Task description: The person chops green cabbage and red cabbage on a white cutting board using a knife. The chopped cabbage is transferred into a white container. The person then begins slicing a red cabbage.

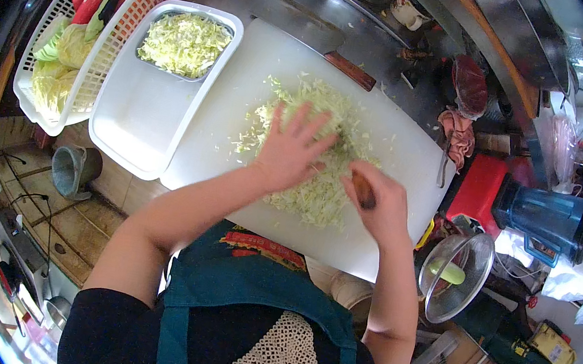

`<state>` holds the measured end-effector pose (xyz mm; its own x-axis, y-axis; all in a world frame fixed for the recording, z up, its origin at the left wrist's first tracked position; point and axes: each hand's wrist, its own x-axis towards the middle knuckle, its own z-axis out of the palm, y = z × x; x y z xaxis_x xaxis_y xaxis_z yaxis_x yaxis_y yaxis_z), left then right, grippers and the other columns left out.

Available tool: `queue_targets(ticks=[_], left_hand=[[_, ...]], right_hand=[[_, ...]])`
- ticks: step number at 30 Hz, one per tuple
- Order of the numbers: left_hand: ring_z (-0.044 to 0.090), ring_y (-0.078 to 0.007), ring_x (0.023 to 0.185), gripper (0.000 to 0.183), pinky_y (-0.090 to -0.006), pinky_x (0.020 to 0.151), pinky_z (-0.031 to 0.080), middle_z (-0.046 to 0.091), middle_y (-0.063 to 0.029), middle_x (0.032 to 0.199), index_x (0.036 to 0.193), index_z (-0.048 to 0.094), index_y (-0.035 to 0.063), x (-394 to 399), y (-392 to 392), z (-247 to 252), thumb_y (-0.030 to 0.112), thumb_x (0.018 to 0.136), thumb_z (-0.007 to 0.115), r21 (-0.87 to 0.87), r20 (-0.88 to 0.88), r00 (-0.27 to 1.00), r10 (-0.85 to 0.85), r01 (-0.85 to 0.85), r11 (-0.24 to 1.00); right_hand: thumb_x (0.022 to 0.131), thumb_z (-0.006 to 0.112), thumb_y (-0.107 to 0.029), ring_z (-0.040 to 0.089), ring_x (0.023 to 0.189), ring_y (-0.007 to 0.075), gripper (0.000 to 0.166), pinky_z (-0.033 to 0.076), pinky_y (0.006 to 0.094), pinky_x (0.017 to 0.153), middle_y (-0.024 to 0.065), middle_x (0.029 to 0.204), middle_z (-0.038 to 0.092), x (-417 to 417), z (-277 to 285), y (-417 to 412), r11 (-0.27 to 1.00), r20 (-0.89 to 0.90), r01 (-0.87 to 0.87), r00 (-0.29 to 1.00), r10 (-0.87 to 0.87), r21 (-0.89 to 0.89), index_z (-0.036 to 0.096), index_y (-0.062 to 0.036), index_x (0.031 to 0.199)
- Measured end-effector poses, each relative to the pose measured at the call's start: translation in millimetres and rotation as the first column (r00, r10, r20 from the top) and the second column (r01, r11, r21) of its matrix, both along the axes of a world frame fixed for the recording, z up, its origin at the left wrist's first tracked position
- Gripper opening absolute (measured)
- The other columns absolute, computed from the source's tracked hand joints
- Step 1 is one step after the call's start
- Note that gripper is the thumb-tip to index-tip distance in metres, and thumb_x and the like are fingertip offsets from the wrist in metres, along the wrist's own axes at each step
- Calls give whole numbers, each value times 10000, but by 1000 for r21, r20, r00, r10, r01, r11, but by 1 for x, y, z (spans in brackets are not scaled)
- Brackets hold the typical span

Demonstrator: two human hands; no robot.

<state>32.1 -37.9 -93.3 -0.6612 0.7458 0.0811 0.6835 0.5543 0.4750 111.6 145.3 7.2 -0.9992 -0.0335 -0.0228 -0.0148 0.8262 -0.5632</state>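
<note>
On a large white cutting board (pixel 416 160) lies a wide heap of shredded cabbage (pixel 316 202). My left hand (pixel 295 152) is spread with its palm down over the heap, fingers apart. To its right, my right hand (pixel 380 199) is closed around the wooden handle of a knife (pixel 363 190); the blade is blurred and mostly hidden in the shreds. A cleaver (pixel 347 69) with a wooden handle rests at the board's far edge. Left of the board stands a white plastic tray (pixel 134 117), with a small metal container of shredded cabbage (pixel 187 44) at its far end.
A white plastic basket (pixel 90 72) of vegetables stands at the far left. A blender with a red base (pixel 478 190), a metal strainer (pixel 469 282) and a pink cloth (pixel 457 135) are at the right. A metal tray (pixel 359 6) holding a pot lies beyond the board.
</note>
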Motion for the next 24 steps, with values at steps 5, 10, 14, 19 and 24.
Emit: queue_targets(ticks=[5, 10, 14, 19, 24], left_hand=[[180, -456, 1366, 546, -628, 1085, 154, 317, -219, 1428, 1338, 461, 167, -9, -69, -32, 321, 842, 628, 227, 333, 942, 48, -129, 965], [163, -509, 1351, 697, -650, 1073, 136, 281, -244, 1438, 1353, 447, 198, 23, -65, -29, 477, 759, 683, 120, 264, 931, 253, -292, 949], [159, -556, 1325, 862, -671, 1061, 123, 235, -273, 1441, 1358, 443, 215, 55, -21, -16, 609, 645, 726, 86, 332, 890, 314, -360, 929], [241, -561, 1264, 873, -665, 1031, 199, 276, -291, 1380, 1344, 466, 219, 63, 12, 2, 622, 619, 738, 88, 236, 920, 311, -339, 937], [359, -504, 1194, 772, -586, 1009, 302, 339, -268, 1313, 1255, 561, 193, 56, -3, 3, 536, 603, 791, 394, 209, 945, 252, -317, 863]], right_hand=[[808, 691, -10, 619, 865, 145, 222, 503, 264, 796, 61, 983, 643, 109, -7, 25, 688, 214, 545, 833, -511, -479, 625, 4, 1019], [896, 622, -102, 637, 674, 164, 186, 595, 363, 680, 51, 869, 606, 204, -66, 47, -81, 455, 685, 386, -802, -724, 550, -50, 1059], [918, 608, -176, 626, 758, 219, 194, 549, 389, 720, 46, 981, 582, 182, -97, -3, -249, 597, 694, 316, -737, -676, 543, -120, 1092], [914, 589, -105, 632, 785, 208, 167, 563, 385, 721, 82, 948, 588, 99, -110, -49, -302, 551, 489, 516, -656, -818, 531, -67, 1066], [927, 572, -102, 652, 776, 193, 141, 568, 358, 691, 83, 934, 623, 93, -71, -53, -66, 410, 513, 595, -692, -856, 550, -58, 1059]])
